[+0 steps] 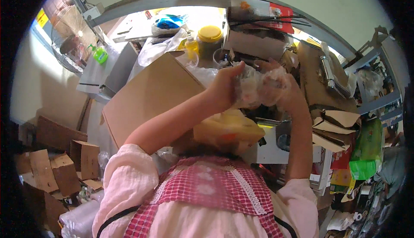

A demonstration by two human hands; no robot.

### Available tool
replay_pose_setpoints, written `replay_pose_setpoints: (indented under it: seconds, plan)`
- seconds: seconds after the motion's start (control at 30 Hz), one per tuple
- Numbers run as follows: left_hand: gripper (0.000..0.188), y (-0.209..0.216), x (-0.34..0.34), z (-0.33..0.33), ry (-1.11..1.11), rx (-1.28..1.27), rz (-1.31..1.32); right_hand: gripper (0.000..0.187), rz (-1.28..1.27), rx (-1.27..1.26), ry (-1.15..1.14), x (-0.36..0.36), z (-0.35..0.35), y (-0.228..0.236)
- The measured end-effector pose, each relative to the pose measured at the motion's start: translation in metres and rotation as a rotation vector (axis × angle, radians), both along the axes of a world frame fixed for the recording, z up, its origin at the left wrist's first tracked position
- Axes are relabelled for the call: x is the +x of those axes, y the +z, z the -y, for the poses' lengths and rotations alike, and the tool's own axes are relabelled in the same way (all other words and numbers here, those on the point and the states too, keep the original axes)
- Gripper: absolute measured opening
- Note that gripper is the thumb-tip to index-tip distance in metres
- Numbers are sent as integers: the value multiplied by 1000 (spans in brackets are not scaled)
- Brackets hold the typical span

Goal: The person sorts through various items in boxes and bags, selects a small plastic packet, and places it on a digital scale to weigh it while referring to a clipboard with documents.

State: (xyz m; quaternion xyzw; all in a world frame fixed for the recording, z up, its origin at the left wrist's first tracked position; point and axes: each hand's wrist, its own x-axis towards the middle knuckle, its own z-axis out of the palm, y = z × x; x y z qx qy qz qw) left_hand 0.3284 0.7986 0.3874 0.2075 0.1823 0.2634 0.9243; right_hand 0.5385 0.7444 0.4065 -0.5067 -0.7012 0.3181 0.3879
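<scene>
Crumpled clear plastic wrap is stretched between my two raised hands. My left hand grips its left side, thumb pointing up. On the other side, the fingers of my right hand are curled into the film and partly veiled by it. Whether anything lies inside the wrap, I cannot tell. Below the hands, close to my apron, is a yellow plastic bag. A large brown cardboard box stands tilted beneath my left forearm.
Behind the hands stand a yellow-lidded jar and an open carton. At the left are a grey box, a green pump bottle and a fan. Cut cardboard boxes pile up lower left; a green package is at right.
</scene>
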Motion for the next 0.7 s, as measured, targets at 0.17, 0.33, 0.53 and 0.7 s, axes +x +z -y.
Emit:
replay_pose_setpoints:
  seconds: [0.17, 0.33, 0.53, 0.7]
  plan:
    - [45, 3, 1, 1, 7, -119, -3, 41, -516, -150, -2, 25, -12, -15]
    - [54, 6, -7, 5, 83, -178, -6, 39, -858, 49, -75, -3, 13, 24]
    - [50, -19, -14, -5, 63, -245, 212, 50, -1372, 120, 131, 16, 3, 27]
    - [47, -22, -17, -4, -47, -286, 363, 50, -2181, -215, 528, 25, 14, 18]
